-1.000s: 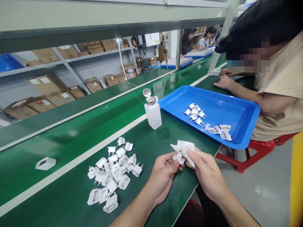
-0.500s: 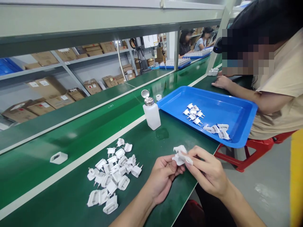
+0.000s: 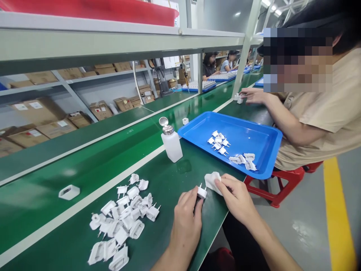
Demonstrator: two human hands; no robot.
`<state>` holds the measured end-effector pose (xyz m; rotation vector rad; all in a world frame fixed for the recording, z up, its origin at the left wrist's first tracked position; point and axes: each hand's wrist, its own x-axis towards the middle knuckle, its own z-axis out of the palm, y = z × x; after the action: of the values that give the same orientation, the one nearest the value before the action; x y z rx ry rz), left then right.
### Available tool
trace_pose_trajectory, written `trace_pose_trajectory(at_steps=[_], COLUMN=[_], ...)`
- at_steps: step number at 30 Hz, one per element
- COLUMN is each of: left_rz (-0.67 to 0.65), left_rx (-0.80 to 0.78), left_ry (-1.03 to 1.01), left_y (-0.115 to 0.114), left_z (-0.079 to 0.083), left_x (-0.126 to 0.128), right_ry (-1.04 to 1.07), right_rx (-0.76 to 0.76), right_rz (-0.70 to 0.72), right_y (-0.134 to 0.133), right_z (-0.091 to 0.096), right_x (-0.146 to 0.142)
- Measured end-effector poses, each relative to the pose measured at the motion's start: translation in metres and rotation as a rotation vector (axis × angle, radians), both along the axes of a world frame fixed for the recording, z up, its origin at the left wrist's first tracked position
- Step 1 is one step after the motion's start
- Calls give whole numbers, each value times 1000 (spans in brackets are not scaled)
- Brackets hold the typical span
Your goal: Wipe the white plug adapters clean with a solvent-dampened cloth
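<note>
Between the fingers and thumb of my left hand (image 3: 187, 216) is a white two-pin plug piece (image 3: 202, 192), its pins pointing up. My right hand (image 3: 235, 192) pinches a crumpled white cloth (image 3: 212, 181) just right of the plug piece, and a small gap shows between them. Both hands are over the near edge of the green table. To the left lies a loose heap of similar white plug pieces (image 3: 124, 214). A white pump bottle (image 3: 172, 146) with its metal lid flipped up stands beyond my hands.
A blue tray (image 3: 270, 150) holding several plug pieces lies at the right. Past it sits a co-worker (image 3: 318, 128) on a red stool (image 3: 287, 177). A white housing (image 3: 69, 192) lies on the left, and another small one (image 3: 185, 121) beside the tray. A shelf beam (image 3: 113, 43) crosses above.
My hands have drawn apart, and the cloth has come away from the plug piece, which now shows. My left hand has turned knuckles-up. The view has shifted; the co-worker's hand has lifted.
</note>
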<state>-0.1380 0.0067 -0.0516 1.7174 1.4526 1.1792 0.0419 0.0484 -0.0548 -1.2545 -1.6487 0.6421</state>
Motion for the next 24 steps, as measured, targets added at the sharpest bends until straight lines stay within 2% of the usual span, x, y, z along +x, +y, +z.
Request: trace_pose_trajectory(at_steps=[8, 13, 18, 24], left_rz=[56, 127, 74, 21], left_rx=[-38, -85, 18, 114], left_ry=[178, 288, 332, 331], left_y=[2, 4, 2, -3], left_z=[-6, -3, -5, -13], left_x=[-1, 4, 9, 2], right_ry=[-3, -43, -159, -226], right_rx=[-85, -105, -125, -152], right_rz=[46, 188, 326, 455], right_y=[1, -3, -4, -3], right_z=[-5, 1, 1, 4], right_x=[3, 3, -1, 4])
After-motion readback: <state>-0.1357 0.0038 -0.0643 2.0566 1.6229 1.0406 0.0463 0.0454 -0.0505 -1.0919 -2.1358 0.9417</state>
